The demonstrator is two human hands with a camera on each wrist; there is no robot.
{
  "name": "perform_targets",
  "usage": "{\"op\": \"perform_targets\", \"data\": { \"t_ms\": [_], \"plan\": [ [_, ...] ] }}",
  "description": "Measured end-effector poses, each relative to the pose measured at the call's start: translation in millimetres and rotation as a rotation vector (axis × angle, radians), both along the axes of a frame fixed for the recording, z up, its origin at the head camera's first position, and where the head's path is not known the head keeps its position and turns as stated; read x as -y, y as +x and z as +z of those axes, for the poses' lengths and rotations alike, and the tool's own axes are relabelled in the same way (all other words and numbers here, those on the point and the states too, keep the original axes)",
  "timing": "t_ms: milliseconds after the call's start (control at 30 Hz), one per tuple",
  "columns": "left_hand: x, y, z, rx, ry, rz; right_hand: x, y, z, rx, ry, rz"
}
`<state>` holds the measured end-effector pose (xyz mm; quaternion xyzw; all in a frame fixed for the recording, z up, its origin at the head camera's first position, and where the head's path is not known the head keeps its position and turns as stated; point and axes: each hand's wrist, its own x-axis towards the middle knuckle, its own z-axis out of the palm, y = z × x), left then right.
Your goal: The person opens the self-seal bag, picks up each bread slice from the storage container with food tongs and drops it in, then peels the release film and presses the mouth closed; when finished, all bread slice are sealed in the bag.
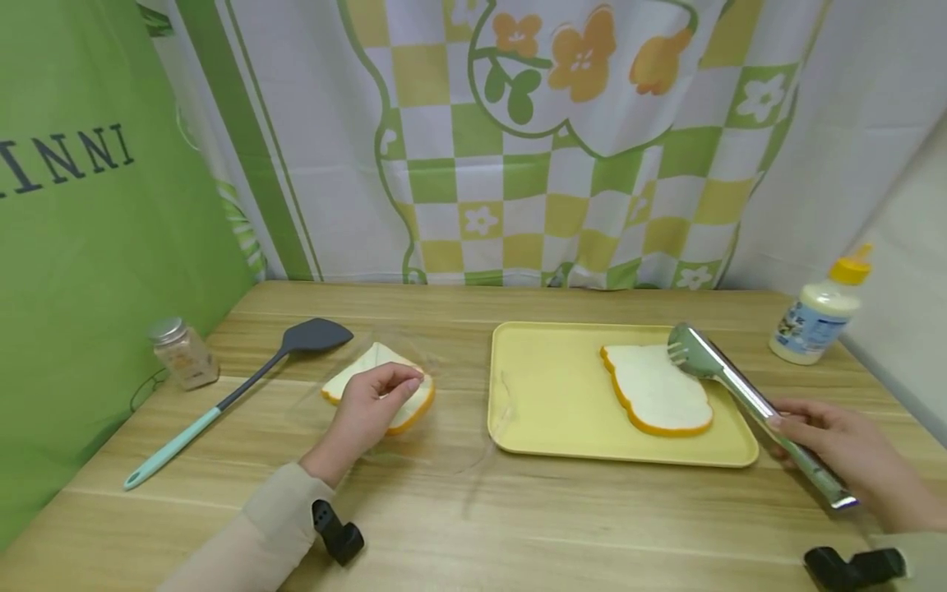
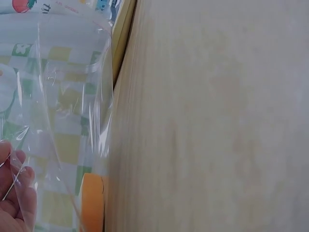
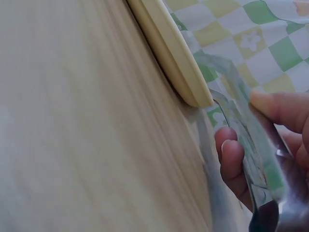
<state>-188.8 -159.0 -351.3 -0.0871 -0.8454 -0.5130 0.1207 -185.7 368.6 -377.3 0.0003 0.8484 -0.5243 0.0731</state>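
My left hand (image 1: 370, 403) pinches the edge of a clear plastic bag (image 2: 63, 106) between thumb and fingers. Behind that hand a slice of bread (image 1: 372, 355) with an orange crust lies on the table, the film spread around it; the hand hides part of the slice. My right hand (image 1: 836, 444) grips metal tongs (image 1: 747, 395) by their handles. The tongs' green-grey head overlaps the upper right edge of a second slice of bread (image 1: 658, 390), which lies flat on the yellow tray (image 1: 547, 395).
On the left lie a dark spatula (image 1: 255, 382) with a mint handle and a small glass jar (image 1: 185, 355) with a silver lid. At the back right stands a squeeze bottle (image 1: 817, 316) with a yellow cap. A patterned curtain (image 1: 518, 189) hangs behind the wooden table (image 1: 414, 534).
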Motion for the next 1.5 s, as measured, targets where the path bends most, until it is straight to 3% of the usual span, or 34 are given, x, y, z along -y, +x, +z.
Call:
{"op": "perform_targets", "data": {
  "t_ms": [133,533,667,933,1233,1400,1500],
  "plan": [
    [-0.1,0.0,-0.5,0.031,0.017,0.008,2.9,-0.1,-2.7,0.010,-0.047,-0.020],
    [-1.9,-0.7,-1.1,0.036,0.030,0.006,16.4,4.6,1.8,-0.002,0.001,-0.053],
    [-2.0,-0.4,-1.1,0.046,0.036,0.011,19.3,5.5,4.9,-0.044,0.024,-0.061],
    [-0.9,0.0,-0.8,0.045,0.038,0.015,30.6,11.6,26.2,-0.263,0.398,-0.078],
    [-2.3,1.1,0.2,0.022,0.049,0.009,58.2,17.1,53.5,-0.511,0.543,-0.094],
    [-2.5,0.9,0.7,0.017,0.052,0.015,79.1,19.3,65.2,-0.607,0.558,-0.076],
    [-1.9,1.0,0.3,0.026,0.045,0.020,91.3,19.5,70.6,-0.711,0.592,-0.061]
  ]
}}
